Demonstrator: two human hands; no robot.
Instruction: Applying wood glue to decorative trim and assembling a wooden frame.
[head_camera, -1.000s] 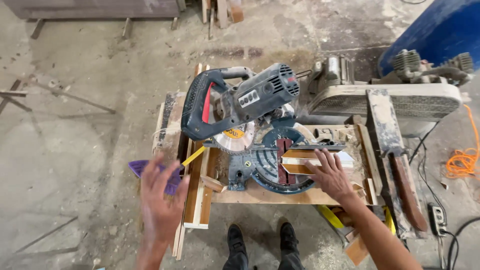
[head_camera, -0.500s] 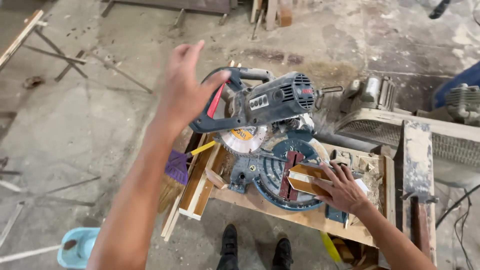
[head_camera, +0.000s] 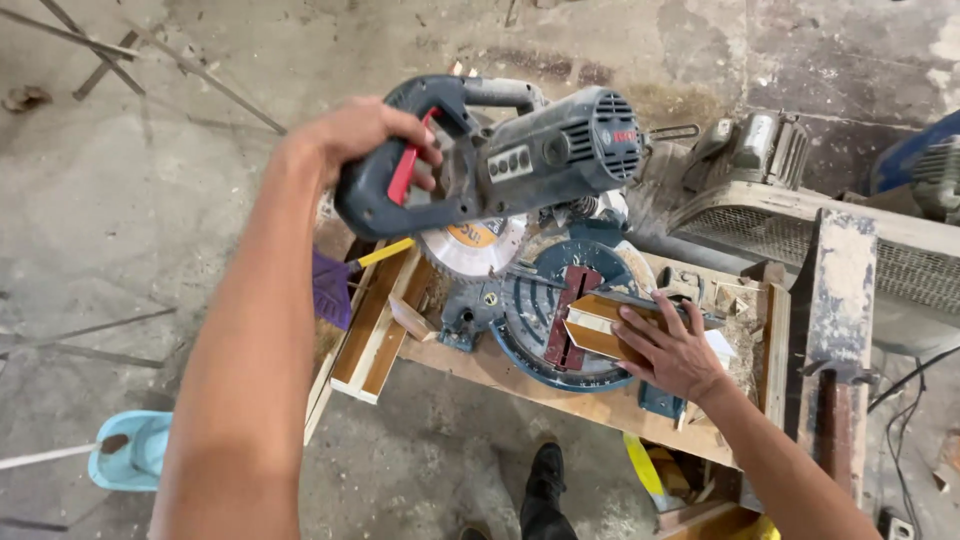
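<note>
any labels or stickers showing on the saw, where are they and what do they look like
Small red badge on the grey motor housing's vented end, right of the left hand.
Round orange-and-white label at the centre of the circular saw blade, under the handle.
No screens or packages.

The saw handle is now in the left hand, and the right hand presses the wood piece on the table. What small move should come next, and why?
Probably lower the saw head slowly toward the wood piece. The left hand already grips the saw handle, the blade is raised clear of the wood, and the right hand holds the piece to the side of the cutting slot.
</note>
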